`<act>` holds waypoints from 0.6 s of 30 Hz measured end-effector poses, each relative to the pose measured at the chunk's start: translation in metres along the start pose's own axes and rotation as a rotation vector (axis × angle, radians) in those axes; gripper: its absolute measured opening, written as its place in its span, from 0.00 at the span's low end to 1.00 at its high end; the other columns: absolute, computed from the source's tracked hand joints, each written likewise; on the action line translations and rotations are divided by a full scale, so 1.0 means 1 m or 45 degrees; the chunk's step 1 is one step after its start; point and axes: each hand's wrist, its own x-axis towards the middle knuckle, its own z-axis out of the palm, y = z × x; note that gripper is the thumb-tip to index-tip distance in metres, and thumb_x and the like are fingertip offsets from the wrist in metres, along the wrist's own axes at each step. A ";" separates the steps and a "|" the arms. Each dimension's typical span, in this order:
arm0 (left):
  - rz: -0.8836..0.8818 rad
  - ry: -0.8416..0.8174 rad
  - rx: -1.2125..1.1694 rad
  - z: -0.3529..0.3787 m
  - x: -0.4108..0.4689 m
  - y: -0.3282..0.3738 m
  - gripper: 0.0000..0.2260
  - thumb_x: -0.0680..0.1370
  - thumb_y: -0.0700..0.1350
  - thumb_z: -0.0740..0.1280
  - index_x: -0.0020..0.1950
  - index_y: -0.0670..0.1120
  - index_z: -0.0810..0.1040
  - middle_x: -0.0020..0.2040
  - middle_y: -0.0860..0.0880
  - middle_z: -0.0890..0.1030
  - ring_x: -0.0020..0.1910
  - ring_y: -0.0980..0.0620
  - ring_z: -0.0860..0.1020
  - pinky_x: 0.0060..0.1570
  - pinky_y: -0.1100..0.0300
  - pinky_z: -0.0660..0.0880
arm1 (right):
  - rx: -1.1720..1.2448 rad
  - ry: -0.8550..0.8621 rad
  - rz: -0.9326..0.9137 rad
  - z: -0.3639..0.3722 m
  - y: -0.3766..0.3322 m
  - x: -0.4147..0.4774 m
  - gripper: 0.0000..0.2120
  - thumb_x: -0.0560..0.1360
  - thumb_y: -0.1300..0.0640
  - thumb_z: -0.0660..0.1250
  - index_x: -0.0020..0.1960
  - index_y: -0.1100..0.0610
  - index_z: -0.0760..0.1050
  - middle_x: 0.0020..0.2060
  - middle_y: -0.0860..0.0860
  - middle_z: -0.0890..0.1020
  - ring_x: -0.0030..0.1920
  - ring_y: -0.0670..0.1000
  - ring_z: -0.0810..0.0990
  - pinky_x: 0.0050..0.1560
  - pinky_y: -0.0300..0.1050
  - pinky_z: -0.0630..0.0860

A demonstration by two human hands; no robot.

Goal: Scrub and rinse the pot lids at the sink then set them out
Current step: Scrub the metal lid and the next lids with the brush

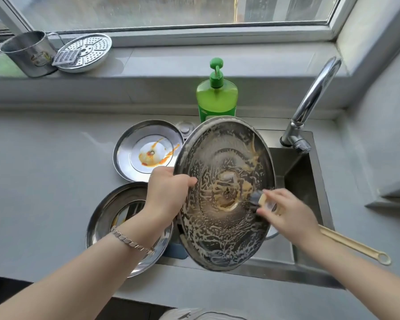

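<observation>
A large steel pot lid (222, 222), underside up and covered in brownish suds, is held tilted over the sink (305, 181). My left hand (169, 192) grips its left rim. My right hand (286, 213) holds a scrubbing pad (258, 199) pressed against the lid's right inner face. Two more steel lids lie upside down on the counter to the left: a far lid (129, 155) with orange sauce stains in its centre and a near lid (104, 218) partly under my left forearm.
A green dish-soap pump bottle (217, 98) stands behind the sink, with the chrome faucet (310, 105) to its right. A cream-coloured long handle (353, 244) sticks out of the sink. On the window sill at left sit a steel mug (30, 54), a steamer plate (90, 49) and a small grater (66, 57).
</observation>
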 end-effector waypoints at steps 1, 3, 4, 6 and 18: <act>0.005 -0.017 0.022 -0.001 0.001 -0.001 0.05 0.70 0.33 0.68 0.42 0.31 0.80 0.42 0.33 0.82 0.41 0.37 0.82 0.46 0.41 0.77 | -0.047 -0.078 -0.070 0.002 -0.001 -0.005 0.23 0.69 0.45 0.71 0.62 0.50 0.76 0.54 0.44 0.78 0.47 0.49 0.79 0.40 0.44 0.76; 0.002 -0.063 0.072 -0.002 0.000 -0.005 0.06 0.70 0.33 0.67 0.44 0.30 0.78 0.42 0.32 0.81 0.37 0.43 0.80 0.46 0.42 0.77 | -0.099 -0.119 -0.086 -0.007 0.004 0.006 0.23 0.70 0.43 0.70 0.63 0.49 0.75 0.56 0.43 0.77 0.49 0.49 0.79 0.42 0.44 0.76; 0.001 -0.091 0.091 -0.002 -0.002 -0.006 0.06 0.70 0.32 0.67 0.43 0.30 0.78 0.42 0.32 0.81 0.37 0.44 0.79 0.45 0.42 0.77 | -0.068 -0.069 -0.047 -0.016 0.007 0.019 0.24 0.70 0.44 0.70 0.63 0.50 0.75 0.56 0.44 0.77 0.50 0.49 0.79 0.44 0.46 0.76; -0.001 -0.148 0.102 0.000 -0.005 -0.007 0.05 0.67 0.32 0.68 0.41 0.34 0.80 0.41 0.35 0.82 0.40 0.40 0.82 0.46 0.42 0.77 | -0.045 0.102 -0.027 -0.032 0.007 0.045 0.23 0.69 0.47 0.72 0.62 0.52 0.76 0.55 0.47 0.78 0.50 0.52 0.78 0.41 0.44 0.74; 0.033 -0.137 0.216 0.001 0.006 0.000 0.21 0.57 0.42 0.66 0.43 0.27 0.74 0.35 0.35 0.77 0.34 0.42 0.76 0.43 0.37 0.75 | -0.178 0.057 -0.179 -0.028 0.005 0.054 0.23 0.70 0.45 0.70 0.63 0.51 0.75 0.56 0.46 0.78 0.46 0.51 0.79 0.38 0.43 0.74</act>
